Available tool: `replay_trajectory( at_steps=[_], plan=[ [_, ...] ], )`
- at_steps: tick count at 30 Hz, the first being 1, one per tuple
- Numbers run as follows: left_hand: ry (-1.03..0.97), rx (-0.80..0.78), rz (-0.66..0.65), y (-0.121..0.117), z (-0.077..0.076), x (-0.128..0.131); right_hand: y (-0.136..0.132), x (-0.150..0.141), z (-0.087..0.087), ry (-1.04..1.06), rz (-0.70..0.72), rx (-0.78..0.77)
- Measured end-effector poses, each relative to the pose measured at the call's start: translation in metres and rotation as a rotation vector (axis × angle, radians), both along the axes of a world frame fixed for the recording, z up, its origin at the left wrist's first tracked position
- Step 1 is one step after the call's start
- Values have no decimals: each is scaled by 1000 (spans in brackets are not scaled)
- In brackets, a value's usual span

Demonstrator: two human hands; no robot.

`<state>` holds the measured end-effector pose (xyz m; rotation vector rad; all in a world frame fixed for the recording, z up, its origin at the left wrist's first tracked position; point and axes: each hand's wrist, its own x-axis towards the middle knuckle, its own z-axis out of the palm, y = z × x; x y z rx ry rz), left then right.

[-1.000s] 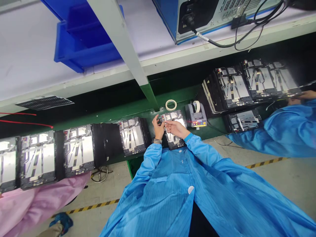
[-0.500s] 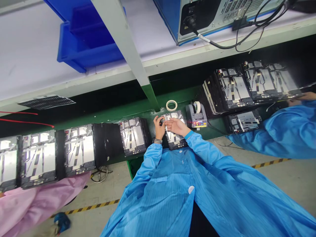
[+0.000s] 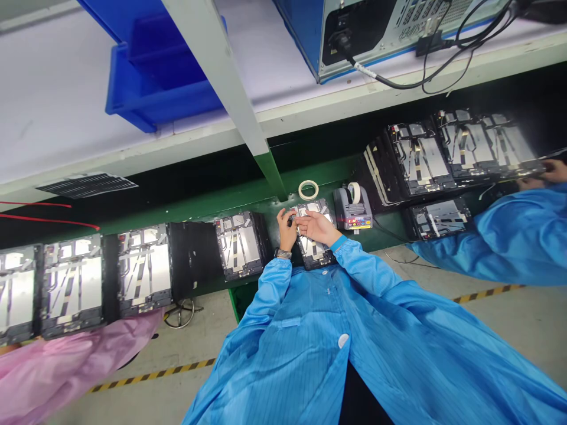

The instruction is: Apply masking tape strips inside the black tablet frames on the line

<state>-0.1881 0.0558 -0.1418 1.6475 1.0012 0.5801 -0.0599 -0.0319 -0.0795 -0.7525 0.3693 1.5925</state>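
Note:
An opened tablet chassis with silver shielding and flat cables lies on the green bench in front of me. My left hand is curled at its upper left corner, fingers pinched on a small part I cannot make out. My right hand rests over the chassis top, fingertips meeting the left hand's. A wristband shows on my left wrist. Both arms wear blue sleeves.
A second chassis lies just left, then a black panel and more chassis. A tape roll and tape dispenser stand behind. A stack of chassis sits right, near a co-worker's blue sleeve. A pink sleeve is lower left.
My hands have stayed on the chassis's upper left corner, the right fingers shifting slightly. The view has drifted a little; the co-worker's hand at far right moved slightly.

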Motion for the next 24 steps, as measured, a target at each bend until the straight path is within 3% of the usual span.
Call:
replay_trajectory(
  at_steps=[11, 16, 18, 24],
  plan=[
    [4, 57, -12, 0, -4, 0, -1, 5, 7, 48, 15, 3],
    [2, 41, -30, 0, -2, 0, -9, 13, 1, -70, 160, 50],
    [-2, 41, -31, 0, 0, 0, -13, 17, -2, -301, 227, 63],
    [-17, 1, -17, 0, 3, 1, -19, 26, -8, -1473, 237, 40]
  ],
)
